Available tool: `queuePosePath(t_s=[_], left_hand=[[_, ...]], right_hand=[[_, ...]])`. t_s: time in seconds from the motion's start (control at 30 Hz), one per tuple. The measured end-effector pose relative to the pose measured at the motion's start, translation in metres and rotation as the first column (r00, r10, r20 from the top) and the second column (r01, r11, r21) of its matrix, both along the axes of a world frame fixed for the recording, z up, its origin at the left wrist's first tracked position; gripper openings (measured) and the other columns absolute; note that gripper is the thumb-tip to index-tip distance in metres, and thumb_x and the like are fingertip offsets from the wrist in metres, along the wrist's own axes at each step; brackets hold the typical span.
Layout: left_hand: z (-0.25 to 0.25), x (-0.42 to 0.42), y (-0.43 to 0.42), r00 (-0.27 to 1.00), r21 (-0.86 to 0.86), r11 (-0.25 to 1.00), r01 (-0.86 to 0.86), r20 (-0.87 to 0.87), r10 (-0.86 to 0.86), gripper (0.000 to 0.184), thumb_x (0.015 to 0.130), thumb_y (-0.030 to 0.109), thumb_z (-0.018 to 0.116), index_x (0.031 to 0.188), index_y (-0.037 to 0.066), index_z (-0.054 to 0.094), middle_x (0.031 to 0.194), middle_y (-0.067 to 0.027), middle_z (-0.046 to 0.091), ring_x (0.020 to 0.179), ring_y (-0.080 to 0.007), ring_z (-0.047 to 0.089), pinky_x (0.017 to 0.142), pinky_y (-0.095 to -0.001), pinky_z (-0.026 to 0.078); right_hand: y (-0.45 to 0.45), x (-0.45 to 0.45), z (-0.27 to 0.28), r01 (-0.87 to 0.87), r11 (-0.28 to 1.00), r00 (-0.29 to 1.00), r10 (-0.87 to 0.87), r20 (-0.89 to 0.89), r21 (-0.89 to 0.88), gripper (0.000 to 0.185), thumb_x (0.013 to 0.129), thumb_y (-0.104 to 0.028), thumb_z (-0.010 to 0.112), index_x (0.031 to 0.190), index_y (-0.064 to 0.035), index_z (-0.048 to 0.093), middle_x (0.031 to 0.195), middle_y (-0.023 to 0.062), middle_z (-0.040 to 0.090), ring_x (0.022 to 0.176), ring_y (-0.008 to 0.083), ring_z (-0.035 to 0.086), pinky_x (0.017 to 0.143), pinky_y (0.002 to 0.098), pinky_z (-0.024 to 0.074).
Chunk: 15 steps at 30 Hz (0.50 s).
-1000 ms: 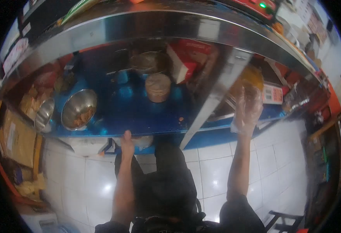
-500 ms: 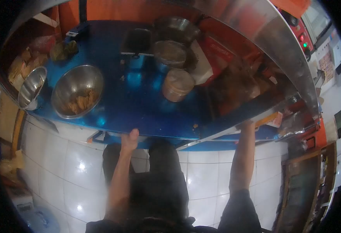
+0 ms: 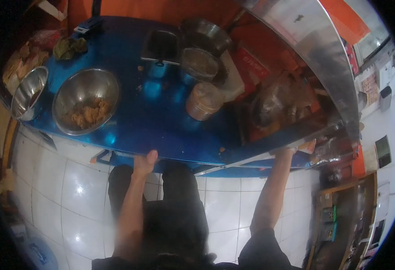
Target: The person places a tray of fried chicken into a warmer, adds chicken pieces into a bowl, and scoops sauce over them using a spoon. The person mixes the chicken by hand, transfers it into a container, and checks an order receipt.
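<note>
My left hand (image 3: 145, 163) is closed over the front edge of the blue metal-topped table (image 3: 161, 139). Its thumb lies on the top side, while the fingers are hidden below the edge. My right hand (image 3: 287, 152) reaches in under the silvery metal rail (image 3: 247, 159) at the table's right end. Its fingers are out of sight behind the rail, so I cannot tell what they touch. Just right of that hand is an orange-and-white item (image 3: 307, 146), too blurred to name.
A steel bowl with fried, breaded pieces (image 3: 91, 112) and a smaller tilted steel bowl (image 3: 29, 92) stand at left. Farther in are a lidded round tub (image 3: 204, 101), a dark pan (image 3: 205, 36) and a clear plastic bag (image 3: 274, 101). A curved metal hood edge (image 3: 337, 49) overhangs the right side.
The camera view has shifted slightly, so the scene sits a little farther left. My left hand stays on the table edge and my right hand stays by the rail.
</note>
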<state>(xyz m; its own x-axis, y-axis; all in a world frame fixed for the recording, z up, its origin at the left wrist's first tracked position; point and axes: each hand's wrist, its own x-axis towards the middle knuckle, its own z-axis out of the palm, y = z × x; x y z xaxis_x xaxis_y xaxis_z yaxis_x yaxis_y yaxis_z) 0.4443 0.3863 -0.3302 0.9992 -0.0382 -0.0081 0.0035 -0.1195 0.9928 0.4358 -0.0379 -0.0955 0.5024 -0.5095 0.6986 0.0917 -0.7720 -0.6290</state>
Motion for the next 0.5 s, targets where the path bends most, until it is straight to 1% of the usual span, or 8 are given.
queuePosePath(t_s=[0.17, 0.23, 0.33, 0.37, 0.4, 0.43, 0.47, 0.5], left_hand=[[0.0, -0.003, -0.002, 0.977, -0.126, 0.984, -0.129, 0.151, 0.147, 0.048, 0.089, 0.043, 0.063, 0.103, -0.003, 0.064, 0.096, -0.0146, 0.066, 0.09, -0.0311, 0.057, 0.083, -0.0459, 0.046], [-0.024, 0.004, 0.012, 0.999, -0.009, 1.0, -0.029, -0.016, 0.029, 0.047, 0.093, 0.042, 0.057, 0.102, -0.003, 0.064, 0.095, -0.0133, 0.066, 0.089, -0.029, 0.056, 0.082, -0.0445, 0.045], [-0.094, 0.023, 0.019, 0.99, 0.15, 0.983, -0.102, -0.077, 0.115, 0.045, 0.099, 0.039, 0.046, 0.106, -0.002, 0.063, 0.095, -0.0108, 0.065, 0.087, -0.0262, 0.054, 0.081, -0.0416, 0.044], [-0.087, 0.024, 0.016, 0.996, 0.173, 0.984, -0.053, -0.06, 0.064, 0.045, 0.099, 0.039, 0.046, 0.106, -0.002, 0.063, 0.095, -0.0108, 0.065, 0.087, -0.0262, 0.054, 0.081, -0.0416, 0.044], [-0.073, 0.023, 0.015, 0.99, 0.039, 0.991, -0.128, -0.057, 0.13, 0.049, 0.101, 0.042, 0.043, 0.114, -0.003, 0.059, 0.106, -0.0115, 0.062, 0.098, -0.0261, 0.052, 0.091, -0.0406, 0.04], [-0.056, 0.023, 0.014, 0.977, -0.099, 0.973, -0.207, -0.065, 0.201, 0.054, 0.102, 0.044, 0.039, 0.123, -0.003, 0.056, 0.118, -0.0121, 0.058, 0.11, -0.0261, 0.05, 0.1, -0.0395, 0.036], [-0.042, 0.021, 0.015, 0.972, -0.161, 0.958, -0.236, -0.064, 0.228, 0.057, 0.102, 0.046, 0.038, 0.127, -0.003, 0.054, 0.124, -0.0124, 0.057, 0.115, -0.0261, 0.05, 0.105, -0.039, 0.034], [-0.028, 0.019, 0.015, 0.965, -0.222, 0.939, -0.262, -0.063, 0.255, 0.06, 0.103, 0.047, 0.036, 0.131, -0.003, 0.052, 0.129, -0.0127, 0.055, 0.121, -0.026, 0.049, 0.11, -0.0385, 0.032]], right_hand=[[-0.02, -0.016, -0.007, 0.055, 0.998, 0.992, -0.056, 0.111, 0.013, 0.035, 0.096, -0.018, 0.06, 0.128, -0.0056, 0.054, 0.119, 0.0107, 0.06, 0.107, 0.0223, 0.06, 0.092, 0.0337, 0.0484], [-0.031, -0.017, -0.009, 0.072, 0.997, 0.985, -0.077, 0.153, 0.039, 0.036, 0.096, -0.018, 0.06, 0.13, -0.006, 0.054, 0.121, 0.01, 0.059, 0.108, 0.0214, 0.06, 0.092, 0.0332, 0.0484], [-0.042, -0.01, -0.004, 0.039, 0.96, 0.985, -0.083, 0.149, 0.276, 0.039, 0.102, -0.025, 0.046, 0.136, -0.0051, 0.049, 0.127, 0.0106, 0.057, 0.115, 0.0205, 0.056, 0.098, 0.0326, 0.0465], [-0.045, -0.005, -0.001, 0.029, 0.93, 0.986, -0.087, 0.144, 0.365, 0.042, 0.105, -0.028, 0.04, 0.139, -0.0046, 0.047, 0.13, 0.011, 0.056, 0.118, 0.0203, 0.055, 0.101, 0.0324, 0.0456], [-0.036, -0.008, 0.003, 0.068, 0.919, 0.978, -0.138, 0.156, 0.389, 0.042, 0.105, -0.028, 0.04, 0.139, -0.0046, 0.047, 0.13, 0.011, 0.056, 0.118, 0.0203, 0.055, 0.101, 0.0324, 0.0456], [0.0, 0.006, 0.013, 0.229, 0.968, 0.968, -0.216, 0.127, -0.101, 0.044, 0.1, -0.022, 0.047, 0.137, 0.0006, 0.048, 0.134, 0.0183, 0.053, 0.127, 0.0279, 0.048, 0.108, 0.0361, 0.0392], [0.028, 0.02, 0.016, 0.311, 0.763, 0.947, -0.298, 0.119, -0.567, 0.047, 0.094, -0.015, 0.055, 0.135, 0.0057, 0.05, 0.138, 0.0255, 0.051, 0.136, 0.0355, 0.042, 0.116, 0.0398, 0.0327], [0.041, 0.024, 0.016, 0.252, 0.737, 0.961, -0.265, 0.074, -0.627, 0.043, 0.094, -0.017, 0.055, 0.131, 0.0041, 0.052, 0.133, 0.0235, 0.053, 0.13, 0.0338, 0.046, 0.111, 0.0394, 0.0358]])
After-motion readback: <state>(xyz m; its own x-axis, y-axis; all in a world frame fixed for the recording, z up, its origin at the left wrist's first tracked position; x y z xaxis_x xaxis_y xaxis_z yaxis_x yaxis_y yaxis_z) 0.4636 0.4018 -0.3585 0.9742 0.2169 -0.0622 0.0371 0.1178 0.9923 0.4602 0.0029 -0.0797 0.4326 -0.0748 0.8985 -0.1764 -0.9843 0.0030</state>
